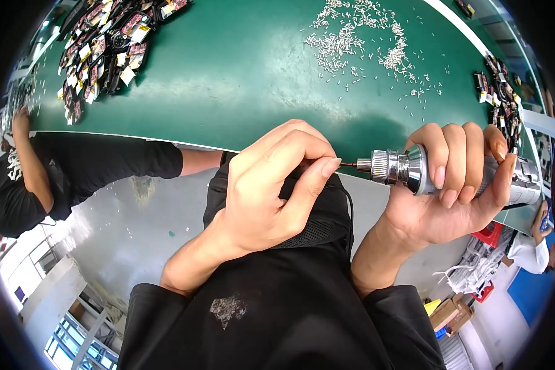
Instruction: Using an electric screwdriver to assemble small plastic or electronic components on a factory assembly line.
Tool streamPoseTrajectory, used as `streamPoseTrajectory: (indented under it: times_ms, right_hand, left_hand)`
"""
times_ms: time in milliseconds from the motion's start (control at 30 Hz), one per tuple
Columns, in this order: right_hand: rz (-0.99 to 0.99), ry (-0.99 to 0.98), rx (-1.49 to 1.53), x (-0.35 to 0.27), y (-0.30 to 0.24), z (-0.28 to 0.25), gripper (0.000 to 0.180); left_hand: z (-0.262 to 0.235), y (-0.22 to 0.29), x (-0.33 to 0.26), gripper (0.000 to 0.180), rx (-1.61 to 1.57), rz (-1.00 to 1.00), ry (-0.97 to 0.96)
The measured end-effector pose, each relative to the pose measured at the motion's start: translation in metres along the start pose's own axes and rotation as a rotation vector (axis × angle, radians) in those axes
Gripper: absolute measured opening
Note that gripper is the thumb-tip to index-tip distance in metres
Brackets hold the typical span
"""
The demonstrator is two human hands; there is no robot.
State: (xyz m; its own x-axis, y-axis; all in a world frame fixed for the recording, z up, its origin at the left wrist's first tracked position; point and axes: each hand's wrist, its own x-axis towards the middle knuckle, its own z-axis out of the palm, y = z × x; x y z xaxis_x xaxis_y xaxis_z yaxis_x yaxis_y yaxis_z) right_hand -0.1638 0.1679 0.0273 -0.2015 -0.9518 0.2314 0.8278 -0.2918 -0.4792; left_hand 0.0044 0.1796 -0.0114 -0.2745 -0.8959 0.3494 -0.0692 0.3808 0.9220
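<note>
In front of my body, at the table's near edge, my right hand (453,169) wraps round a silver electric screwdriver (393,168) lying sideways, its nose to the left. A thin copper-coloured bit (349,164) sticks out of the nose. The bit's end meets the pinched thumb and fingertips of my left hand (268,191). Whether those fingers hold only the bit or some small piece on its tip is hidden.
On the green table (228,74) lie many small white pieces (339,43) at the far side. Black devices with yellow-white tags are heaped at left (105,55) and right (505,95). People sit at left (98,169) and far right (527,253). Cardboard boxes (451,314) stand lower right.
</note>
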Motion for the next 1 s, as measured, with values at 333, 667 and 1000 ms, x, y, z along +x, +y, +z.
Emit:
streamPoseTrajectory:
  times_ms: [333,667,1000]
  right_hand:
    - [-0.073,0.235,0.086,0.006,0.015,0.002,0.018]
    - [0.05,0.288,0.0,-0.013,0.038,-0.012,0.012]
    - [0.195,0.309,0.125,-0.005,0.032,-0.005,0.011]
  left_hand:
    - [-0.079,0.003,0.056,0.011,0.474,0.03,0.214]
    - [-0.277,-0.076,0.27,0.022,1.247,-0.143,0.186]
    - [-0.259,-0.157,0.359,0.041,1.441,-0.377,0.112]
